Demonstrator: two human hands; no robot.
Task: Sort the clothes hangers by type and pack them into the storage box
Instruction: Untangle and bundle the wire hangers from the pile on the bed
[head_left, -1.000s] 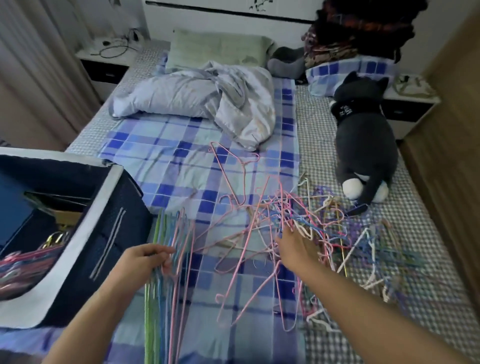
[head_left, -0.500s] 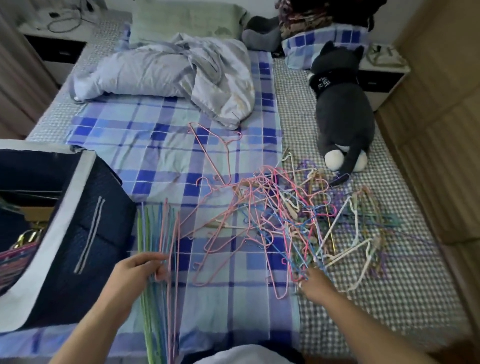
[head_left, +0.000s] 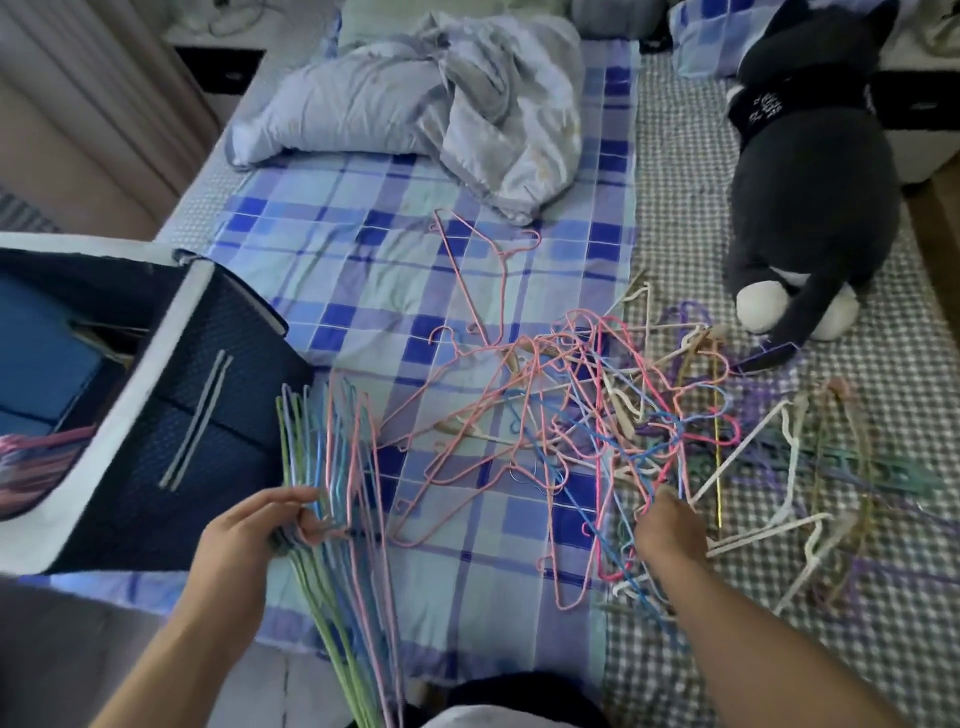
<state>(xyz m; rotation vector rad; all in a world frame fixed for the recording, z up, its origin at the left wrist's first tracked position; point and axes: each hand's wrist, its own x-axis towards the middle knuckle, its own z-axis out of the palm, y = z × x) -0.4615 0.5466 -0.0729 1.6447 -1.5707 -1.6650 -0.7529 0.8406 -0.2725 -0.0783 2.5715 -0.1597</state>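
Blue-plaid sheet (head_left: 363, 270), navy white-trimmed storage box (head_left: 208, 441), pink, blue, green hangers (head_left: 597, 415), grey-and-white plush (head_left: 810, 208).

Open plaid sheet (head_left: 374, 270) between the storage box (head_left: 218, 431) and the tangled hanger pile (head_left: 623, 415), easy reach there; the crumpled duvet (head_left: 441, 98) blocks the far end; the plush cat (head_left: 810, 197) hems in the pile's right; the box wall crowds the left edge.

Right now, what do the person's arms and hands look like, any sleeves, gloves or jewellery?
Both forearms are bare as far as the frame shows, with no sleeve in view. The left hand and right hand wear no gloves, and no watch, bracelet or ring is visible. Nothing is marked on them.
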